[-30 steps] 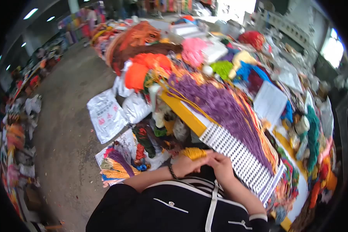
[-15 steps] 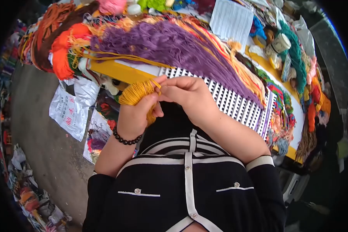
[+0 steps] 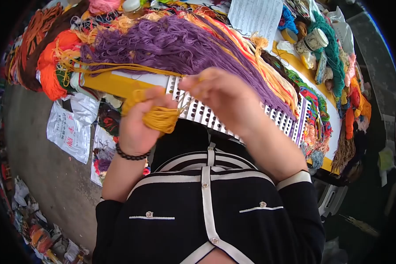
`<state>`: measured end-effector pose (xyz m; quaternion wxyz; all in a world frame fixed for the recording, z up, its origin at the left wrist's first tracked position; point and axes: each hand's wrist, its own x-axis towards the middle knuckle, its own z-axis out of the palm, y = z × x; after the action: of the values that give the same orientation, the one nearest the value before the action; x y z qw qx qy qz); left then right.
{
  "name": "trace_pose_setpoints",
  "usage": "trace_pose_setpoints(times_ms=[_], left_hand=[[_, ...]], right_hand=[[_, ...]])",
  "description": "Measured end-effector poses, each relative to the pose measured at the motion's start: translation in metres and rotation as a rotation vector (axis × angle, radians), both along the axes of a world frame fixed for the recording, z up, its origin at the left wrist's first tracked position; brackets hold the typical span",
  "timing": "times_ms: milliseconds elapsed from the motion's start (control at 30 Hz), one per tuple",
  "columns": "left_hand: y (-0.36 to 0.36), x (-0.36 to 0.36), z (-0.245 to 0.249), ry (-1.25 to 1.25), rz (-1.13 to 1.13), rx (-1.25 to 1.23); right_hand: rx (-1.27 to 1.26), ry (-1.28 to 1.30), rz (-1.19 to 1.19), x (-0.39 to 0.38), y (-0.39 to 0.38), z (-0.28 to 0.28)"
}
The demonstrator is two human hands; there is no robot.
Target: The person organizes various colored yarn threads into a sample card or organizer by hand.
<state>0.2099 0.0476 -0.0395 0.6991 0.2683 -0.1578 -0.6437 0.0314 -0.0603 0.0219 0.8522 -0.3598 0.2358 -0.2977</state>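
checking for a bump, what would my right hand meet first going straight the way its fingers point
Likely your left hand with its mustard yarn, though depth is unclear from this view.

The person is wearing a black top (image 3: 163, 237). White trim (image 3: 207, 202) is running down its front, holding shiny round buttons (image 3: 205, 185). White lines (image 3: 152, 218) are marking both sides. Black and white stripes (image 3: 185, 162) are circling the waist. Dark beads (image 3: 132, 156) are ringing the left wrist (image 3: 135, 151). A white cuff (image 3: 295, 179) is edging the right sleeve (image 3: 301, 198).

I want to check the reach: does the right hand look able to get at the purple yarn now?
Probably yes: the right hand looks close to the purple yarn, and nothing visible covers the yarn's middle.
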Motion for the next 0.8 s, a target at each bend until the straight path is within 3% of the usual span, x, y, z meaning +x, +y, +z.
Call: trace_pose_setpoints(times_ms=[33, 67, 100, 133, 233, 300, 333, 367, 400, 433, 467, 500, 533, 600, 667, 700, 733, 800], left_hand=[[0.000, 0.013, -0.005, 0.106, 0.008, -0.025], [0.002, 0.029, -0.007, 0.111, 0.110, 0.006], [0.006, 0.049, -0.005, 0.302, 0.178, 0.074], [0.011, 0.087, -0.023, 0.377, 0.030, -0.055], [0.034, 0.153, -0.044, 0.216, 0.219, 0.000], [0.047, 0.171, -0.043, -0.139, 0.448, 0.249], [0.042, 0.166, -0.036, -0.135, 0.443, 0.251], [0.037, 0.156, -0.030, -0.300, 0.456, 0.320], [0.031, 0.143, -0.023, -0.467, 0.467, 0.388], [0.021, 0.127, -0.017, -0.466, 0.464, 0.390], [0.003, 0.109, -0.012, -0.482, 0.279, 0.387], [-0.014, 0.092, -0.008, -0.496, 0.095, 0.381], [-0.030, 0.076, -0.009, -0.473, -0.032, 0.345], [-0.060, 0.048, -0.020, -0.542, -0.222, 0.274], [-0.083, 0.023, -0.025, -0.633, -0.288, 0.240], [-0.091, 0.011, -0.023, -0.652, -0.299, 0.370], [-0.098, 0.004, -0.022, -0.670, -0.307, 0.500], [-0.105, -0.004, -0.031, -0.687, -0.253, 0.463]], right_hand=[[0.074, -0.047, -0.043, -0.015, -0.009, 0.020], [0.000, -0.093, -0.059, -0.036, -0.020, 0.034], [-0.072, -0.137, -0.075, -0.063, -0.034, 0.047], [-0.061, -0.177, -0.005, -0.099, -0.057, 0.059], [-0.502, 0.374, -0.562, -0.209, -0.103, 0.090], [-1.051, 1.068, -1.289, -0.235, -0.113, 0.099], [-1.051, 1.075, -1.290, -0.244, -0.114, 0.099], [-1.160, 1.355, -1.294, -0.251, -0.115, 0.099], [-1.260, 1.640, -1.279, -0.255, -0.115, 0.097], [-1.206, 1.371, -1.162, -0.231, -0.114, 0.080], [-1.062, 1.341, -0.989, -0.182, -0.096, 0.070], [-0.960, 1.354, -0.667, -0.135, -0.079, 0.067], [-0.805, 1.080, -0.419, -0.112, -0.078, 0.034], [-0.697, 1.071, -0.049, -0.052, -0.065, -0.001], [-0.860, 0.978, 0.033, -0.020, -0.067, -0.059], [-0.914, 0.977, 0.045, -0.007, -0.067, -0.074], [-0.804, 0.986, 0.079, 0.002, -0.069, -0.084], [-0.537, 0.940, 0.177, 0.011, -0.072, -0.091]])
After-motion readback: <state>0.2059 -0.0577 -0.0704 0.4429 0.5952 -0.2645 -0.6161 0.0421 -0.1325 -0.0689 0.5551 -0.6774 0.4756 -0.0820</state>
